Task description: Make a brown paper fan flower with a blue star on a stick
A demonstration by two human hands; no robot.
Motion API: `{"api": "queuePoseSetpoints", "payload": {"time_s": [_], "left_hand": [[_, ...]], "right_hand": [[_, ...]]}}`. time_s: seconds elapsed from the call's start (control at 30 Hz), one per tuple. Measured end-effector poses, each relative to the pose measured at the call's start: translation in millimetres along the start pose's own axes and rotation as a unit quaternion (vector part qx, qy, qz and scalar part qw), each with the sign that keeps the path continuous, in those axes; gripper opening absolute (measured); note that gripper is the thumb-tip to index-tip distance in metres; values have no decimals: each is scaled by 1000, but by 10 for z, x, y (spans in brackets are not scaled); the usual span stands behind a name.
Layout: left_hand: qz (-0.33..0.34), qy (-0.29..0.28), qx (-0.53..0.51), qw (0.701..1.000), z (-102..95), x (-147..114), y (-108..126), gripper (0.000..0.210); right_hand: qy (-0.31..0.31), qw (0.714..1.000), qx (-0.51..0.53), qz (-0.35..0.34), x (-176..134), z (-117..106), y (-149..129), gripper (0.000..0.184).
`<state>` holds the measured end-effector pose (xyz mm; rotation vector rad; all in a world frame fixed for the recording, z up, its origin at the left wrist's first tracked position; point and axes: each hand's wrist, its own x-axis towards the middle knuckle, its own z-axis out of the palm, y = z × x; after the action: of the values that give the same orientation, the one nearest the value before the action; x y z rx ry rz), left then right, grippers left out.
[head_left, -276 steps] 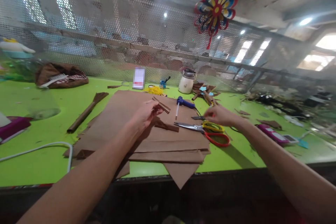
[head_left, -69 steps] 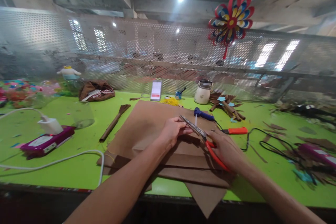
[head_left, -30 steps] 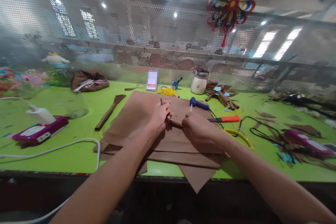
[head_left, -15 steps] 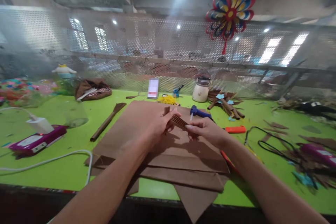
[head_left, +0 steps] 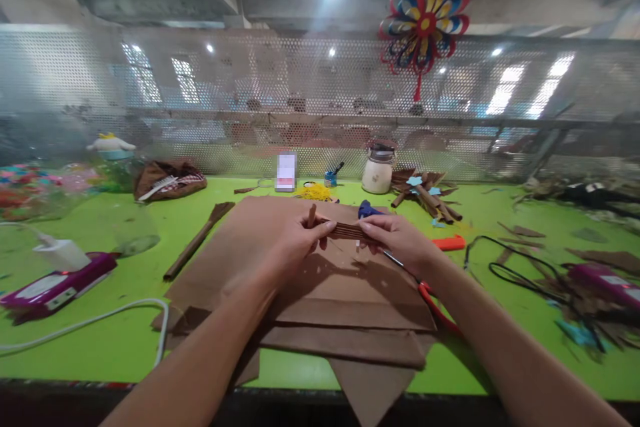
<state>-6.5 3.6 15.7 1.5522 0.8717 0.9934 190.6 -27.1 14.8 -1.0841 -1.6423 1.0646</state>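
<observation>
A strip of brown paper folded in narrow pleats (head_left: 346,231) is stretched level between my two hands. My left hand (head_left: 300,240) pinches its left end between thumb and fingers, and a short brown paper roll (head_left: 312,215) sticks up from the same hand. The right end is gripped by my right hand (head_left: 395,235). Both hands hover over a stack of large brown paper sheets (head_left: 260,227). Partly hidden behind my right hand lies what looks like a blue glue gun (head_left: 366,208). Red-handled scissors (head_left: 434,302) lie beneath my right forearm.
A rolled paper stem (head_left: 193,250) lies left of the sheets. Further left are a purple power strip (head_left: 60,283) and white cable (head_left: 120,310). A phone (head_left: 285,171), lidded jar (head_left: 378,170) and brown scraps (head_left: 425,197) stand behind. An orange-handled tool (head_left: 449,243) lies right.
The pleated paper has turned from slanting to nearly level, and my left thumb now presses along its end. The view has shifted slightly, showing the scissors' blade.
</observation>
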Motion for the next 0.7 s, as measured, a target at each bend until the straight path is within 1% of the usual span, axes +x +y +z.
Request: {"api": "queuePoseSetpoints", "payload": {"time_s": [0.1,0.17,0.23,0.37,0.53,0.7], "left_hand": [[-7,20,-15,1000,-7,28,-12,26],[-8,33,-16,999,-6,37,-17,27],[-2,43,-16,999,-1,36,-22,29],[14,40,-19,999,16,15,-19,29],[11,66,-4,998,45,10,20,31],[30,80,10,996,47,11,28,33]], "right_hand": [[66,997,41,8,38,-38,44,29],[91,994,63,10,52,-57,63,27],[99,992,80,7,55,-64,65,25],[114,989,90,-5,48,-57,40,25],[137,985,99,-23,51,-50,30,24],[116,987,103,-42,41,-19,16,25]]}}
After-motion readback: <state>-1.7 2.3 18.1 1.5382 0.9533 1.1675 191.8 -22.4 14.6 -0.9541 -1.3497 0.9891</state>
